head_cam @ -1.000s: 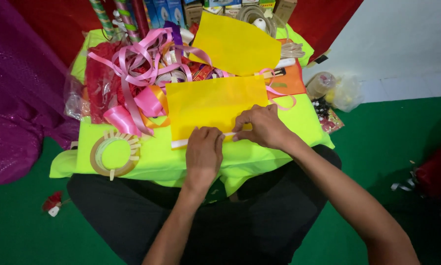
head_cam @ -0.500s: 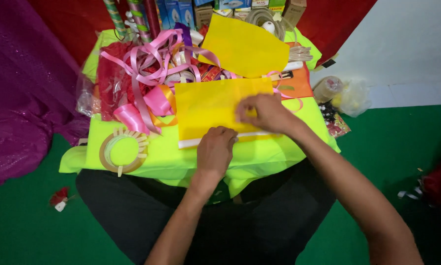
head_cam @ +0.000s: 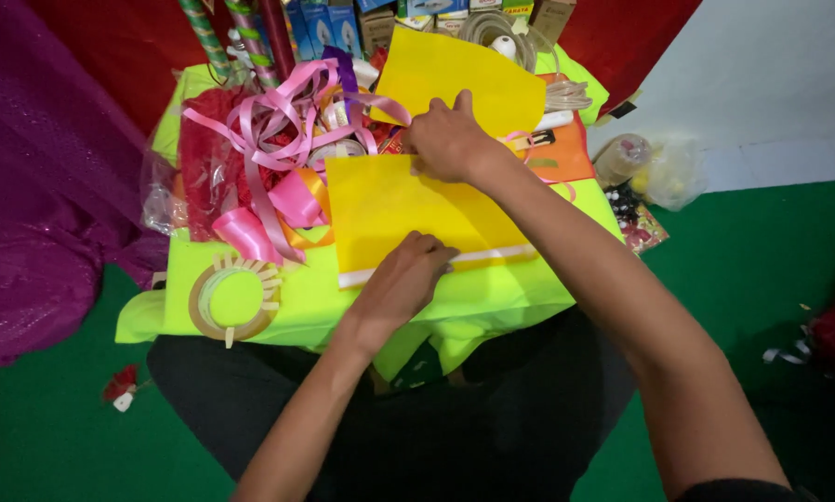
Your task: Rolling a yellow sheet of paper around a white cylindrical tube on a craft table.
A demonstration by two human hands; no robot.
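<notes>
The yellow sheet (head_cam: pixel 408 209) lies on the green table (head_cam: pixel 492 297), just right of the pink ribbons (head_cam: pixel 269 121). The left hand (head_cam: pixel 408 270) presses its curled fingers on the near edge of the sheet. The right hand (head_cam: pixel 445 139) rests at the far edge, fingers bent; I cannot tell if it grips something.

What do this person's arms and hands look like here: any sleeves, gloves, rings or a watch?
Both the left hand and the right hand are bare: no gloves, rings or watch show. Both forearms are uncovered to the bottom edge of the picture. A dark patch at the lower right edge may be a sleeve; it is too cropped to tell.
</notes>
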